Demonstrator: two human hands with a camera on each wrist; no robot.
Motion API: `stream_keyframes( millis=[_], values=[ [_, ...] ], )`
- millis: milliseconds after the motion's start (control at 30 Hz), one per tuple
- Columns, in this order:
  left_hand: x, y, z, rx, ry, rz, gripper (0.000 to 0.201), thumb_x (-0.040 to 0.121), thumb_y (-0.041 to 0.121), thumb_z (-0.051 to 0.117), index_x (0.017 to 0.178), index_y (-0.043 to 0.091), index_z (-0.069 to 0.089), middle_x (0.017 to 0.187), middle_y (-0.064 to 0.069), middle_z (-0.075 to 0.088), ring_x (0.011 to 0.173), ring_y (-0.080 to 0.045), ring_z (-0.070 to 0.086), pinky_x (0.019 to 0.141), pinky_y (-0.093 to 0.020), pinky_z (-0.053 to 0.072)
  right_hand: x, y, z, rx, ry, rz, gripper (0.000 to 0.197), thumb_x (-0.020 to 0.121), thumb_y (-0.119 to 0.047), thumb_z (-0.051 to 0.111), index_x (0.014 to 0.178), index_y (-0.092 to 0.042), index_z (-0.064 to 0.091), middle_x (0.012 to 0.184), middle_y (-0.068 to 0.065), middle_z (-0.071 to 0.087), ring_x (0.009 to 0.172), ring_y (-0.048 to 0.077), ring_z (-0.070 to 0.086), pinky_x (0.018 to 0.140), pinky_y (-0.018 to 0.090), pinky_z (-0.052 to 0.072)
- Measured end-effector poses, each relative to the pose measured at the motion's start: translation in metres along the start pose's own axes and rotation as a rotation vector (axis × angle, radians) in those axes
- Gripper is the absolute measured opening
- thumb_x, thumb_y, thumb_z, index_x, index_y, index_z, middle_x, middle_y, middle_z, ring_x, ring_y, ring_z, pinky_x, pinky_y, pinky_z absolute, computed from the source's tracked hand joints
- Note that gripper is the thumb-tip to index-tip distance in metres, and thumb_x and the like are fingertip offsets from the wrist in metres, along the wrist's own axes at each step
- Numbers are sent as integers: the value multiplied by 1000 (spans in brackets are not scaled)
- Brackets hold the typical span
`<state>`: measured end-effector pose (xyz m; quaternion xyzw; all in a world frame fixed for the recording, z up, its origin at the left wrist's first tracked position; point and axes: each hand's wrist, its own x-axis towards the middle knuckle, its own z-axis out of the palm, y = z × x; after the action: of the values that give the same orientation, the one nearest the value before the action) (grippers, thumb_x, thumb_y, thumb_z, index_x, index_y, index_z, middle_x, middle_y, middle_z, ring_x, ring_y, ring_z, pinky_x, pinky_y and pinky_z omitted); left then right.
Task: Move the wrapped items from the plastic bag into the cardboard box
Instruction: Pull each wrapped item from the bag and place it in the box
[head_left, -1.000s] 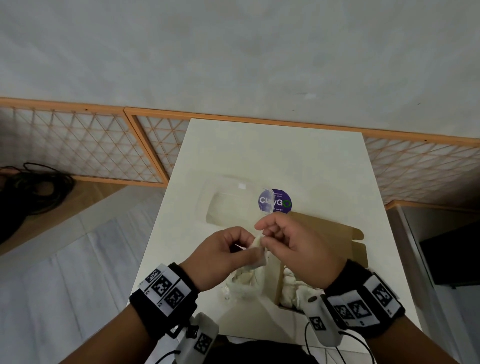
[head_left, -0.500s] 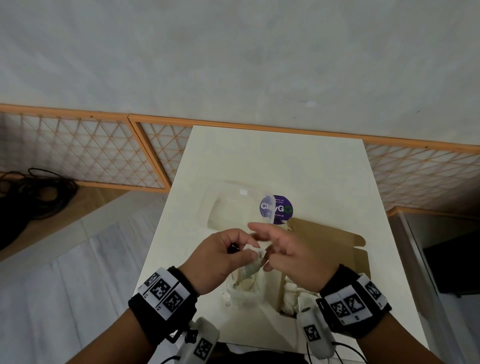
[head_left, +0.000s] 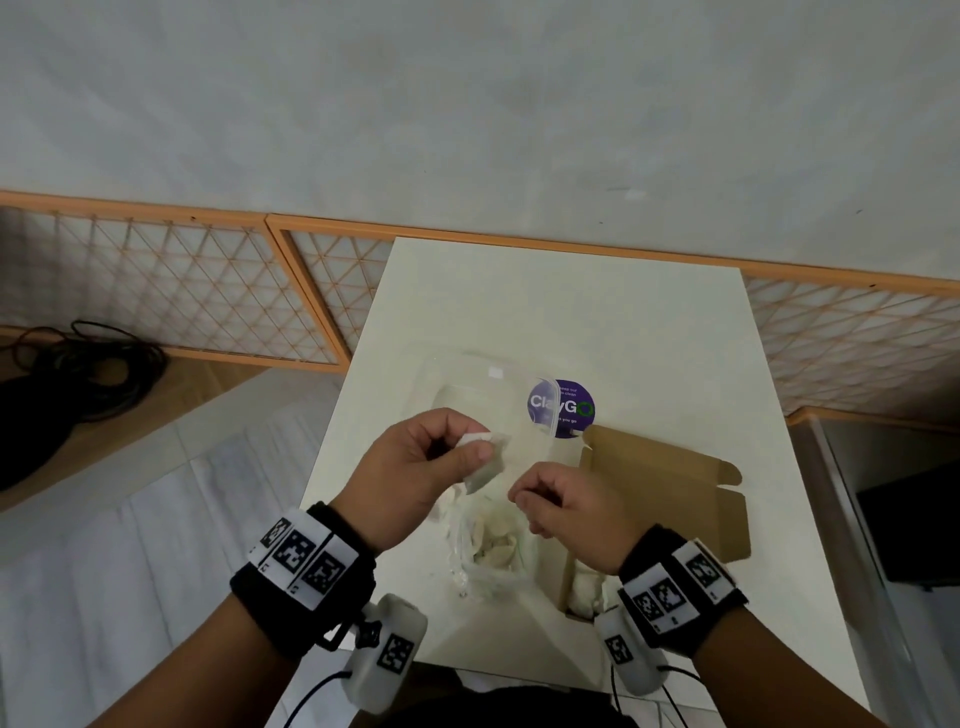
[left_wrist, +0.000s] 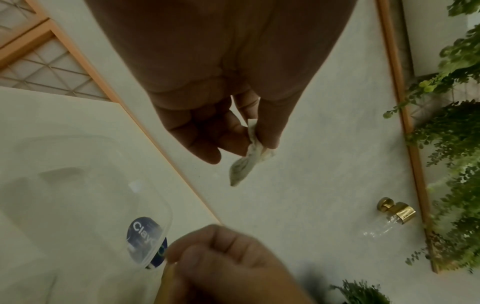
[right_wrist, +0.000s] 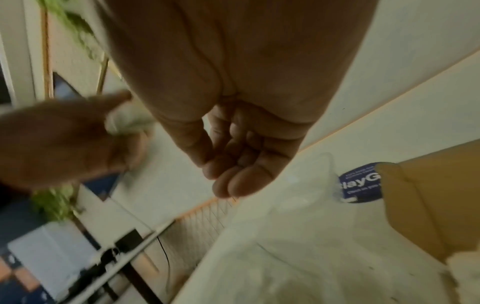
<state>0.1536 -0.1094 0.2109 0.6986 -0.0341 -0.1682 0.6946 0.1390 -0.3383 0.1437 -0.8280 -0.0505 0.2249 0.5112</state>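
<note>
My left hand (head_left: 475, 444) pinches a small white wrapped item (head_left: 488, 470) between thumb and fingers, held up above the clear plastic bag (head_left: 493, 566). The left wrist view shows the same pinch by my left hand (left_wrist: 255, 142), the wrapped item (left_wrist: 244, 168) hanging below the fingertips. More wrapped items lie in the bag. My right hand (head_left: 524, 493) hovers over the bag's top, fingers curled against the thumb; in the right wrist view nothing shows inside my right hand (right_wrist: 228, 183). The open cardboard box (head_left: 665, 488) lies right of the bag with white wrapped items (head_left: 587, 592) in its near end.
A clear plastic container (head_left: 467, 395) with a purple ClayGo sticker (head_left: 561, 408) sits behind the bag on the white table (head_left: 571, 312). An orange lattice screen (head_left: 182, 291) runs behind the table. Black cables (head_left: 78, 374) lie on the floor at left.
The hands have parted. My left hand has lifted the wrapped item up and to the left, away from the bag. My right hand has let go of it and curled.
</note>
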Motion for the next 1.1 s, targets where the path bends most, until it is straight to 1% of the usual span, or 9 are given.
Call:
stream_keyframes(
  millis=[167,367,433,567,667,833,933,1033,1100],
  values=[
    [-12,9,-10,44,70,28,21,86,28,76,91,8,72,90,-12,76,84,-25,68,83,-44,53,31,41,36,-493,-55,0,21,101,-29,52,110,-22,70,109,-4,71,101,16,64,91,34,53],
    [-29,9,-19,19,98,6,31,78,38,82,87,11,70,92,-26,72,93,-54,65,87,-61,53,55,57,79,-997,-73,208,29,102,-29,46,120,-18,65,118,5,68,103,30,70,89,42,55],
    [-34,8,-22,22,119,-9,32,77,35,85,87,9,69,91,-26,71,89,-51,66,83,-52,54,61,64,85,-1006,-79,231,33,103,-27,43,128,-17,61,126,7,65,111,32,68,96,44,52],
    [-40,5,-26,21,138,-22,29,83,23,84,89,1,65,82,-13,70,77,-26,67,77,-37,54,65,72,86,-1026,-86,190,30,103,-20,43,128,-17,59,128,7,61,114,30,65,98,43,52],
    [-42,5,-28,31,151,-23,21,87,21,80,88,5,67,82,-13,71,78,-26,67,80,-40,54,57,67,77,-916,-37,181,25,103,-24,41,115,-20,63,116,4,62,104,26,65,89,39,53],
    [-39,5,-24,55,151,-30,26,87,33,82,90,9,73,92,-14,74,89,-32,69,88,-48,54,25,52,42,-379,65,152,20,93,-28,55,78,-15,54,76,-3,54,69,16,50,63,34,41],
    [-32,7,-17,52,119,-73,19,91,17,78,91,1,69,106,-11,76,102,-30,71,96,-50,55,4,29,14,-93,80,140,28,100,-18,50,73,-12,46,66,-4,46,64,16,48,63,36,38],
    [-24,9,-9,17,38,-75,21,91,16,75,92,-2,65,96,-10,76,80,-20,67,72,-31,54,-18,1,-12,48,117,116,32,106,-11,46,74,-6,46,64,0,51,61,10,57,64,31,41],
    [-19,12,0,65,-37,-53,24,88,28,74,92,6,67,91,-10,74,73,-25,61,67,-34,51,-31,-18,-26,103,135,91,31,107,-10,45,79,2,49,65,10,56,58,5,54,63,28,41]
  ],
)
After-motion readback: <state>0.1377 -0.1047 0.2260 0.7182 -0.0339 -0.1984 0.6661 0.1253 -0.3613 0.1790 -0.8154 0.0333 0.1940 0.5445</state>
